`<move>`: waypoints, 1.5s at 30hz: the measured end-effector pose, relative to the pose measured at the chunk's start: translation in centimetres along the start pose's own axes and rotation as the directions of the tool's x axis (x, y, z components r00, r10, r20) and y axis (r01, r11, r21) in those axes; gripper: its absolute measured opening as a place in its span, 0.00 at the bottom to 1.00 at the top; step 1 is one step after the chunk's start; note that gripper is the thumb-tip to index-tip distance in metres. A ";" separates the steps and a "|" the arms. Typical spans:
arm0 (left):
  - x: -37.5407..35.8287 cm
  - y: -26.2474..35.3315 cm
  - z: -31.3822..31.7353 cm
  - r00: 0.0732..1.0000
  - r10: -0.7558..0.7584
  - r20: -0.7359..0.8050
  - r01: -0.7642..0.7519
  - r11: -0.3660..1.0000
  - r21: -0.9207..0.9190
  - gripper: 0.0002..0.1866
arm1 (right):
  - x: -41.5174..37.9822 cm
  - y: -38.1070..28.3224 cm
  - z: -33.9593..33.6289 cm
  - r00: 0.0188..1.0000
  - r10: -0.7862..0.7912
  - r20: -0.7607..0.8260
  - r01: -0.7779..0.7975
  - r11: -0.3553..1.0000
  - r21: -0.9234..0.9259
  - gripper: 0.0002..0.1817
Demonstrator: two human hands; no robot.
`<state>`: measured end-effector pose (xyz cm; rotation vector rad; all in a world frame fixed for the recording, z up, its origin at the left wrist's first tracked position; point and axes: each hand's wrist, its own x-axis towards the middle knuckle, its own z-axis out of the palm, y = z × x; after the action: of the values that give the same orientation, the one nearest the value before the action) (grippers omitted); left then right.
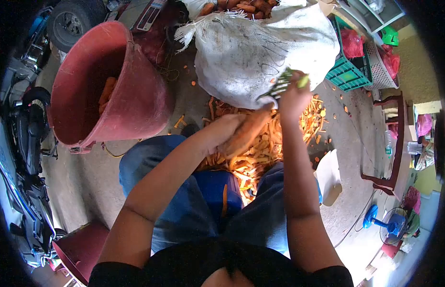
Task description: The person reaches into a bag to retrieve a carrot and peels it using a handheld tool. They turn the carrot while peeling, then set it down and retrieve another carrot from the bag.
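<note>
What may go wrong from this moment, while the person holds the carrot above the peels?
The peeler in the right hand is close to the carrot; if it slips, it might cut the left hand gripping that carrot. The carrot, held at a slant, might also slide out and drop into the peels. Those peels, loose on the floor between the legs, might make a foot slip.

Garage-like place: concrete floor (91, 184), parked motorcycle (28, 138), tyred wheel (68, 25), green plastic crate (349, 76).
</note>
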<state>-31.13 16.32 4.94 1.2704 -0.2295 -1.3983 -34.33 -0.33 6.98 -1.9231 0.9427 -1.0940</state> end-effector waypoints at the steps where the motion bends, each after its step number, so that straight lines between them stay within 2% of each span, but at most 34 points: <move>1: -0.6 0.3 0.5 1.000 -0.001 0.003 0.001 1.000 0.001 0.16 | 1.6 1.3 -0.5 0.990 0.101 -0.101 -0.106 0.993 -0.044 0.09; 2: -1.6 1.3 1.2 1.000 0.004 0.023 -0.006 0.996 0.085 0.16 | 3.0 3.3 -1.1 0.981 0.057 -0.188 -0.084 0.987 -0.137 0.10; 3: -2.4 1.9 1.7 0.999 0.006 0.043 -0.013 0.986 0.169 0.17 | 3.8 4.7 -1.5 0.966 0.070 -0.249 -0.098 0.990 -0.103 0.11; 4: -2.8 2.1 1.8 0.997 -0.021 0.078 0.023 1.000 -0.018 0.17 | 4.1 4.9 -1.9 0.966 0.088 -0.244 -0.089 0.996 0.005 0.11; 5: -2.7 2.2 1.4 0.997 -0.020 0.076 0.022 1.000 -0.020 0.17 | 4.2 3.6 -2.1 0.967 0.101 -0.233 -0.076 0.991 0.114 0.10; 7: -1.9 2.4 0.3 0.991 -0.100 0.092 0.120 0.960 -0.251 0.20 | 3.6 1.8 -2.1 0.974 0.113 -0.198 -0.090 0.989 0.119 0.10; 8: -1.5 2.5 -0.4 0.980 -0.156 0.128 0.190 0.925 -0.329 0.21 | 3.3 1.5 -1.8 0.983 0.089 -0.161 -0.059 0.982 0.181 0.10; 9: -1.3 2.5 -0.6 0.981 -0.151 0.122 0.184 0.923 -0.336 0.21 | 3.1 1.3 -1.6 0.990 0.063 -0.125 -0.031 0.969 0.244 0.11; 10: -1.2 2.6 -0.6 0.991 -0.121 0.066 0.137 0.907 -0.397 0.21 | 2.7 0.9 -1.3 0.989 0.137 -0.046 -0.113 0.933 0.342 0.11; 11: -1.1 2.8 -0.7 0.996 -0.094 0.008 0.087 0.888 -0.452 0.21 | 2.1 0.7 -0.9 0.977 0.215 0.000 -0.200 0.909 0.365 0.12; 12: -0.9 2.6 -1.0 0.998 -0.045 0.043 0.060 0.890 -0.452 0.20 | 1.7 0.3 -0.6 0.972 0.229 0.053 -0.233 0.911 0.341 0.12; 14: -0.5 2.1 -1.2 0.998 -0.057 0.010 0.056 0.899 -0.434 0.21 | 0.5 -0.8 -0.1 0.940 0.279 0.196 -0.332 0.881 0.338 0.11; 17: 0.0 1.8 -1.3 0.998 -0.059 -0.007 0.051 0.910 -0.411 0.22 | -1.0 -1.9 1.0 0.958 0.146 0.246 -0.242 0.873 0.423 0.10; 18: 0.1 1.7 -1.3 0.999 -0.045 0.005 0.043 0.912 -0.407 0.22 | -1.5 -2.8 0.7 0.941 0.160 0.300 -0.276 0.873 0.403 0.09; 19: 0.2 1.7 -1.2 0.999 -0.045 0.006 0.044 0.912 -0.407 0.22 | -1.9 -2.7 1.1 0.944 0.110 0.312 -0.254 0.845 0.471 0.07; 21: 0.6 1.5 -1.1 0.991 -0.075 -0.108 0.020 0.899 -0.437 0.22 | -2.7 -3.0 1.4 0.945 0.055 0.323 -0.194 0.889 0.415 0.06; 22: 0.9 1.1 -1.4 0.991 -0.075 -0.107 0.021 0.900 -0.436 0.22 | -3.2 -3.2 1.3 0.909 0.106 0.404 -0.298 0.841 0.451 0.06; 23: 1.2 0.7 -1.9 1.000 -0.027 -0.012 0.017 0.849 -0.529 0.18 | -3.7 -2.6 1.6 0.896 0.111 0.430 -0.289 0.881 0.374 0.06; 24: 1.5 0.3 -2.3 0.997 0.031 0.077 0.023 0.787 -0.616 0.15 | -4.2 -2.2 2.0 0.912 0.041 0.408 -0.213 0.897 0.386 0.06; 25: 1.4 0.5 -1.9 0.997 0.032 0.076 0.022 0.787 -0.617 0.15 | -4.6 -2.2 2.2 0.922 -0.032 0.385 -0.135 0.908 0.397 0.07; 27: 1.2 1.1 -0.9 0.992 -0.016 -0.124 -0.064 0.783 -0.619 0.15 | -4.7 -2.4 2.3 0.911 -0.024 0.411 -0.163 0.896 0.414 0.06; 30: 0.7 0.8 -1.3 0.998 0.030 -0.047 -0.052 0.803 -0.593 0.14 | -5.1 -2.9 2.1 0.896 -0.020 0.443 -0.185 0.891 0.415 0.06; 32: 0.6 1.0 -1.0 0.995 0.023 -0.093 -0.074 0.809 -0.583 0.14 | -5.4 -3.3 1.8 0.897 -0.025 0.441 -0.172 0.900 0.401 0.07; 34: 0.6 1.1 -0.8 0.990 0.018 -0.141 -0.096 0.815 -0.571 0.14 | -5.8 -3.8 1.7 0.894 -0.139 0.426 -0.006 0.947 0.322 0.07; 37: 0.5 1.1 -1.1 0.996 0.009 -0.085 -0.054 0.837 -0.544 0.14 | -5.8 -3.5 1.9 0.925 -0.065 0.374 -0.067 0.941 0.330 0.05; 43: 1.0 1.2 -1.3 0.990 -0.001 -0.144 -0.064 0.892 -0.448 0.13 | -5.6 -3.0 2.0 0.945 -0.031 0.325 -0.024 0.986 0.162 0.07; 45: 0.7 1.5 -1.2 0.982 -0.009 -0.189 -0.065 0.924 -0.378 0.13 | -5.7 -2.7 2.2 0.950 -0.061 0.307 -0.001 0.981 0.196 0.07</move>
<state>-29.16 15.86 5.23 1.0566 0.1511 -1.2157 -33.83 6.31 6.33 -1.8818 0.6102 -0.8313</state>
